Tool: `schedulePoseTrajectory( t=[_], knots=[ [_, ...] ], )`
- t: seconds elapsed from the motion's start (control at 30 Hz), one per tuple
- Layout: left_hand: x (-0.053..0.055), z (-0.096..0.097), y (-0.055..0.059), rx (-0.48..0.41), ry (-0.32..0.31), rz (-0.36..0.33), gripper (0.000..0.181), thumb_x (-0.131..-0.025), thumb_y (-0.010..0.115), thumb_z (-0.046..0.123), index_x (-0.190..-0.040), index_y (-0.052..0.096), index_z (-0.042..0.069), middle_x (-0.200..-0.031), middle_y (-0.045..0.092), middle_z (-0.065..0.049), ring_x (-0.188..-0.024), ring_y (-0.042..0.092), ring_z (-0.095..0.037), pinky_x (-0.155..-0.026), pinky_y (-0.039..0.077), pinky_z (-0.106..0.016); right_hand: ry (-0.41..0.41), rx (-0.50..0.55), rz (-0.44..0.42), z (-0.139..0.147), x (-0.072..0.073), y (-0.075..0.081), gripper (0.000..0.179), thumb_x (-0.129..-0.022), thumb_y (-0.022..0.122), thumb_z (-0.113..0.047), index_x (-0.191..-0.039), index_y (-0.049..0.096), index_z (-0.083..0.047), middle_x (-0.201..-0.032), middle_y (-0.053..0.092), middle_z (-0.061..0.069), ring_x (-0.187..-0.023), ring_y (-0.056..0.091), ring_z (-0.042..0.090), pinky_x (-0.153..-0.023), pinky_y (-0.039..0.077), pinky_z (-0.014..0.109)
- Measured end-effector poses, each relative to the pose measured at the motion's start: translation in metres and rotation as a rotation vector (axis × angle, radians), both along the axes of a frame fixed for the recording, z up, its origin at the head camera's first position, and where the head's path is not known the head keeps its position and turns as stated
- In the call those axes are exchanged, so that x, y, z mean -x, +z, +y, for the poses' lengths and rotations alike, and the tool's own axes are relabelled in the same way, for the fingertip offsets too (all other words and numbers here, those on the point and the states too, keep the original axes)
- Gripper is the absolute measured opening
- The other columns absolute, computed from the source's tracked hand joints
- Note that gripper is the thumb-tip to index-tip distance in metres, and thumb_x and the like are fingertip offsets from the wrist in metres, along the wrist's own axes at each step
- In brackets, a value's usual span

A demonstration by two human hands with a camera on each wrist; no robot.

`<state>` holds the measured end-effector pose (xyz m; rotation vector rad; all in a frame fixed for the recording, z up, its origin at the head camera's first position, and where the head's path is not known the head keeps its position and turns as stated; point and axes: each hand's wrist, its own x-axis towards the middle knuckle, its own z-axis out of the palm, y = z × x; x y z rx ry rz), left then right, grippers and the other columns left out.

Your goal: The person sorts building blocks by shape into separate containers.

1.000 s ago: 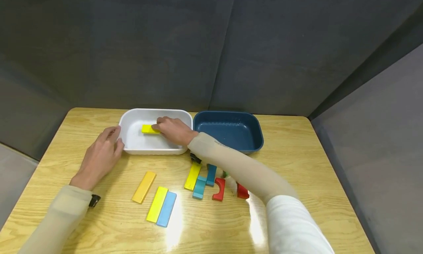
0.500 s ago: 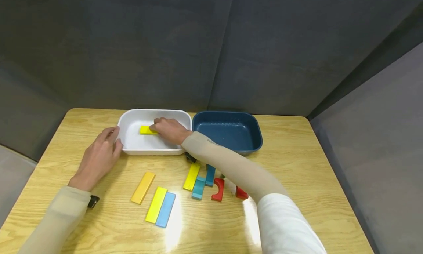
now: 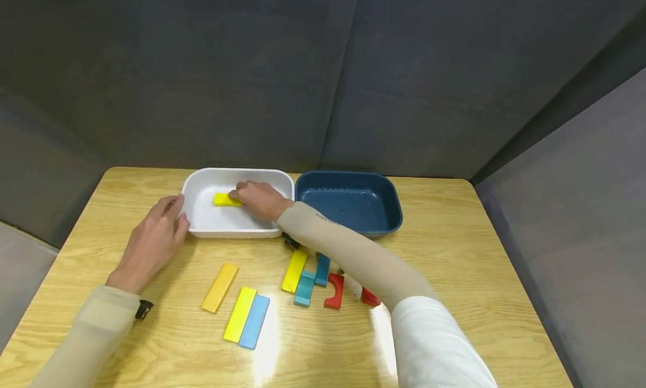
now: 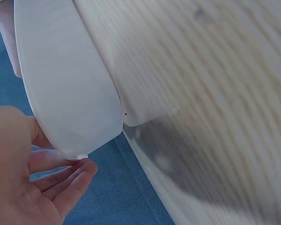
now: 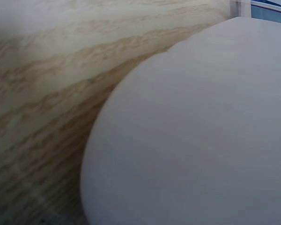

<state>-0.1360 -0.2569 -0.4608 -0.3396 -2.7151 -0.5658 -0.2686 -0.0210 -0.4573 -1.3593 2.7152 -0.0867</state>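
A white plastic bin (image 3: 202, 208) stands at the back left of the wooden table. My right hand (image 3: 259, 199) reaches into it and pinches the right end of a yellow rectangular block (image 3: 222, 199), low over the bin's floor. My left hand (image 3: 153, 239) holds the bin's left end. In the left wrist view, the thumb and fingers (image 4: 77, 187) of that hand curl at the end of the white bin (image 4: 70, 79). The right wrist view is filled by the bin's pale wall (image 5: 192, 126); neither the right hand's fingers nor the yellow block appears there.
A dark blue bin (image 3: 353, 203) stands right beside the white one. In front lie orange (image 3: 220, 288), yellow (image 3: 240, 314) and light blue (image 3: 254, 322) flat blocks. More blocks, teal (image 3: 305, 288) and red (image 3: 334, 291) among them, lie near the right forearm, which hides part of the group.
The yellow block and right hand have shifted very slightly left inside the white bin, and the right forearm has moved a little left. The left hand stays at the bin's end.
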Motion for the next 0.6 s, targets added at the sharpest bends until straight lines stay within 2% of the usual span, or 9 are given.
schedulePoseTrajectory(
  t=[0.13,0.37,0.6],
  knots=[
    [-0.0006,-0.0009,-0.0003,0.001,0.007,-0.013,0.048,-0.104,0.058,0.006,-0.146,0.054,-0.017,-0.143,0.054,-0.04,-0.124,0.059,-0.059,-0.088,0.057,-0.071,0.012,-0.001,0.008,-0.0004,-0.0004,0.0002,0.042,-0.107,0.067,-0.011,-0.149,0.067,-0.016,-0.136,0.072,0.007,-0.117,0.068,0.019,-0.107,0.056,0.029],
    [0.0016,-0.0011,-0.0006,-0.001,0.009,-0.011,0.048,-0.105,0.058,0.007,-0.147,0.054,-0.016,-0.144,0.054,-0.039,-0.124,0.059,-0.058,-0.087,0.056,-0.072,0.001,0.033,0.039,-0.0003,0.0011,0.0026,0.04,-0.106,0.068,-0.011,-0.146,0.069,-0.017,-0.131,0.073,0.005,-0.111,0.068,0.018,-0.103,0.057,0.029],
    [-0.0002,-0.0011,-0.0001,0.004,0.016,-0.01,0.048,-0.105,0.058,0.007,-0.146,0.054,-0.016,-0.144,0.054,-0.038,-0.123,0.061,-0.057,-0.086,0.057,-0.071,0.001,0.0,0.039,0.001,-0.0011,0.0056,0.043,-0.105,0.071,-0.016,-0.148,0.067,-0.019,-0.134,0.071,0.004,-0.115,0.067,0.019,-0.105,0.055,0.031]
  ],
)
